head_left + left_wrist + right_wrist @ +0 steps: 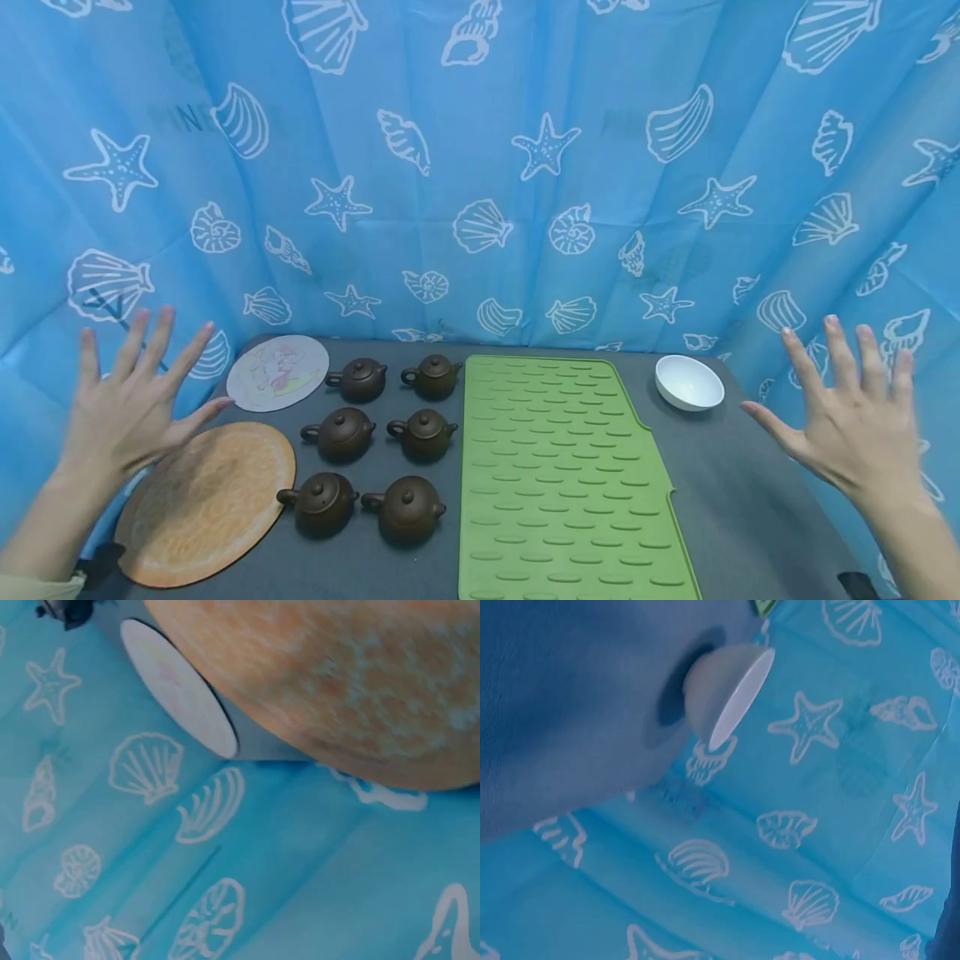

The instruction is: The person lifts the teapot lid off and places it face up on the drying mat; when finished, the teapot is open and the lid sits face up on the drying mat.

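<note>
Both hands are hovering empty with fingers spread, the left hand (123,408) above the orange round mat (206,500) at eight o'clock, the right hand (847,417) beside the white bowl (688,382) at two o'clock, neither touching the six brown teapots (375,442) grouped at the middle.

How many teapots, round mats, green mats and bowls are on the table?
Brown teapots: 6
Round mats, one orange, one pale: 2
Green mat: 1
White bowl: 1
Total: 10
</note>
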Available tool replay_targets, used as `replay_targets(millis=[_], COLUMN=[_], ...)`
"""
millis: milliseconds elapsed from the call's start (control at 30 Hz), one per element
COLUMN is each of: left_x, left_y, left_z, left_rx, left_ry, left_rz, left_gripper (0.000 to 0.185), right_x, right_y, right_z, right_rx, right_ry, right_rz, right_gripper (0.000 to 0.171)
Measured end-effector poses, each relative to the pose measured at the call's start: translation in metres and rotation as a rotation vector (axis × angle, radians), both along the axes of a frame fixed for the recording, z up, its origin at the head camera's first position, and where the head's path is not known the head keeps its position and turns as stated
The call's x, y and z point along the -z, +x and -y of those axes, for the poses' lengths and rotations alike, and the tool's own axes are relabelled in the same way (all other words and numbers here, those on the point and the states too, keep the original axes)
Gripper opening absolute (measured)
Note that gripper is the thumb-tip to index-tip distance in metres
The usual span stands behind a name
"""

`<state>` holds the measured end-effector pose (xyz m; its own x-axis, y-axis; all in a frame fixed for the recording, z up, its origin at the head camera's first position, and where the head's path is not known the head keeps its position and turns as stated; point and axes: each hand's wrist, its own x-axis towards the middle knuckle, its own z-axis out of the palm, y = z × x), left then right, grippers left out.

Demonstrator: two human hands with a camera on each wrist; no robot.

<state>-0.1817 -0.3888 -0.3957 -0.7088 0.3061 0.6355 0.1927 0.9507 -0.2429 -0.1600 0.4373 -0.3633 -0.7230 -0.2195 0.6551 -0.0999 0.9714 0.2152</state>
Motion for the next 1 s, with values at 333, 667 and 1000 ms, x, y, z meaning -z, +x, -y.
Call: replay_targets(millis=[333,667,1000], left_x=[-0.003,0.007,0.006], left_y=[0.02,0.043,0.069], left_z=[-0.035,-0.069,-0.111], left_rx=[0.122,0.206,0.233], left_ry=[0.014,0.15,0.332], left_rz=[-0.067,0.032,0.216], left_gripper=[0.097,0.089,0.07], right_x=[0.009,0.022,0.039], right_y=[-0.003,-0.004,0.004], right_z=[0.041,0.089,0.147], right_rx=[-0.247,-0.379,-0.546], right_ry=[-0.017,-0.131,-0.353], right_rz=[-0.168,-0.143,0.036], right_gripper=[0.103,0.085,0.067])
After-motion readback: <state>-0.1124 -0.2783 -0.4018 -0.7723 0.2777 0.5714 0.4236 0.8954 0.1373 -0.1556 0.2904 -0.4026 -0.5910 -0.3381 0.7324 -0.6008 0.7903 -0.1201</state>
